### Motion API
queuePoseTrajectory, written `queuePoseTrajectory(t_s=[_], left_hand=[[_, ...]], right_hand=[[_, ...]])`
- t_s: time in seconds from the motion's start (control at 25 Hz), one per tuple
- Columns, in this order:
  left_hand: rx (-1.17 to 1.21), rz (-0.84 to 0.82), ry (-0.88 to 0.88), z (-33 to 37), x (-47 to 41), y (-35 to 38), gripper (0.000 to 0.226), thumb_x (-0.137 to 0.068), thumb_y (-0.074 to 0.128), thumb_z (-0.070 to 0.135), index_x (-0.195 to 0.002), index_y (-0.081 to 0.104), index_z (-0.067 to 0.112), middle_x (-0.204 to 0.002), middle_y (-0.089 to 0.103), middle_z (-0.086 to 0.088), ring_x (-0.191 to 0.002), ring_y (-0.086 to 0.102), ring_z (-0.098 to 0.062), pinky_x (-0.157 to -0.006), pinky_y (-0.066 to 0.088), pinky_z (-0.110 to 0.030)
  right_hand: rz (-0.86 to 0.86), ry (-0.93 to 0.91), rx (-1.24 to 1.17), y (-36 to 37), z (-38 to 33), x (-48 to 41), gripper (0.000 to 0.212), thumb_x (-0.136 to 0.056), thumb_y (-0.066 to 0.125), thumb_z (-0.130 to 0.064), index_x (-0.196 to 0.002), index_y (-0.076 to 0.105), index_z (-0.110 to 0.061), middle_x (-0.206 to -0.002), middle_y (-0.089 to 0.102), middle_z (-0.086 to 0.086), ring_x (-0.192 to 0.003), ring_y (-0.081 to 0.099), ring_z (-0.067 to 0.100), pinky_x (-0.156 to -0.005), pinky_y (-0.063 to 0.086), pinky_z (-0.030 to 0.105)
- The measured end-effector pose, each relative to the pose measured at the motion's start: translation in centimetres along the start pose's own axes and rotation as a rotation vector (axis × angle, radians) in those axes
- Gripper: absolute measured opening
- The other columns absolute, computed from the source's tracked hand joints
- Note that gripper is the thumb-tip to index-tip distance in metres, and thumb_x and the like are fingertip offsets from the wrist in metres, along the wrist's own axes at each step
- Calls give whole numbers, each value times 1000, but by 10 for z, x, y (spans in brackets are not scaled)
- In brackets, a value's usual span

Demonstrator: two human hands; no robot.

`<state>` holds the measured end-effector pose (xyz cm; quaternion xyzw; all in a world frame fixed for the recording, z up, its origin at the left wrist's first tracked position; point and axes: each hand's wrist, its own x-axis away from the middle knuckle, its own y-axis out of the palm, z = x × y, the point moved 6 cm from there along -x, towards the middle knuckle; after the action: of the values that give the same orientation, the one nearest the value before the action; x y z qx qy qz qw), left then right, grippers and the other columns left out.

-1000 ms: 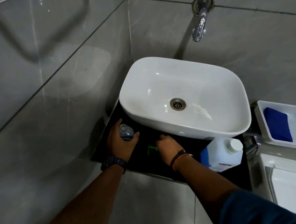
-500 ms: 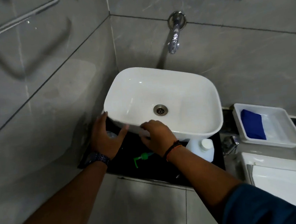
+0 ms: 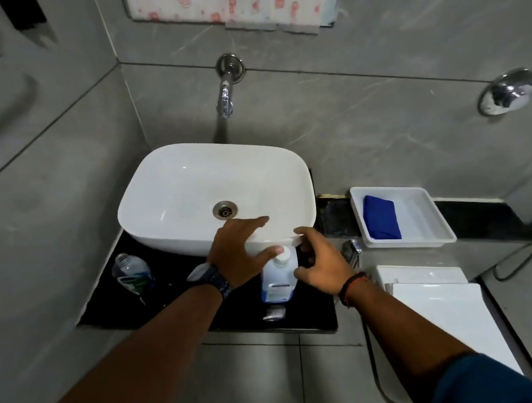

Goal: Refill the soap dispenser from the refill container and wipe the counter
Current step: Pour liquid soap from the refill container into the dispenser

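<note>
A white refill container (image 3: 278,280) with a white cap and blue label stands on the black counter (image 3: 177,302) in front of the sink. My left hand (image 3: 240,253) hovers over its left side, fingers spread, thumb near the cap. My right hand (image 3: 322,262) is at its right side, fingers curled but apart; whether they touch it I cannot tell. The clear soap dispenser bottle (image 3: 131,274), its top open, stands at the counter's left, apart from both hands. A blue cloth (image 3: 380,217) lies in a white tray (image 3: 425,227) to the right.
A white basin (image 3: 191,189) sits on the counter under a wall tap (image 3: 226,102). A white toilet cistern lid (image 3: 447,310) is at the lower right, with a chrome valve (image 3: 352,249) beside it. Grey tiled walls close in on the left and behind.
Both hands left the dispenser bottle and pump at the counter's left and moved right to the refill container. The camera view tilted up and shifted right.
</note>
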<state>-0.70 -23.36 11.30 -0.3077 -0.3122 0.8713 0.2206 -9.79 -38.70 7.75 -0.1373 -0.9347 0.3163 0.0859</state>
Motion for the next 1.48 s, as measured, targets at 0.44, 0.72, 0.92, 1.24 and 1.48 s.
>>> queuePoseTrajectory(t_s=[0.44, 0.72, 0.92, 1.24, 1.48], left_hand=[[30, -134, -46, 3, 11, 41, 37, -76, 66, 37, -110, 63, 23, -104, 69, 0, -102, 58, -20, -94, 32, -34], [-76, 95, -220, 3, 22, 28, 50, -55, 70, 61, -82, 38, 34, -74, 55, 8, -75, 50, -18, -73, 28, -28], [-74, 100, -84, 5, 26, 24, 75, -44, 70, 73, -101, 46, 30, -83, 56, 16, -79, 49, -10, -75, 32, -30], [-41, 84, -7, 13, 8, 25, 36, -70, 67, 38, -100, 70, 18, -93, 72, -1, -92, 60, -26, -81, 39, -37], [-40, 154, -292, -56, 37, 16, 29, -66, 81, 21, -92, 71, 11, -94, 67, -11, -88, 59, -34, -77, 49, -42]], right_hand=[[-41, -17, 6, 29, 17, -5, 76, -57, 86, -27, -121, 45, -33, -110, 63, -2, -97, 59, 13, -79, 48, 21], [-51, -18, 90, 29, 16, -9, 70, -58, 85, -32, -118, 51, -30, -105, 67, -3, -91, 60, 10, -78, 43, 15], [-19, -14, 49, 25, 16, -5, 67, -55, 81, -32, -115, 52, -37, -100, 67, -2, -90, 62, 14, -76, 49, 23], [-37, 12, 80, 30, 19, -7, 79, -54, 85, -32, -122, 47, -29, -107, 66, 2, -93, 60, 17, -76, 49, 25], [-38, -12, 93, 33, 18, -8, 74, -55, 83, -35, -117, 45, -37, -99, 66, -3, -89, 61, 15, -72, 48, 24]])
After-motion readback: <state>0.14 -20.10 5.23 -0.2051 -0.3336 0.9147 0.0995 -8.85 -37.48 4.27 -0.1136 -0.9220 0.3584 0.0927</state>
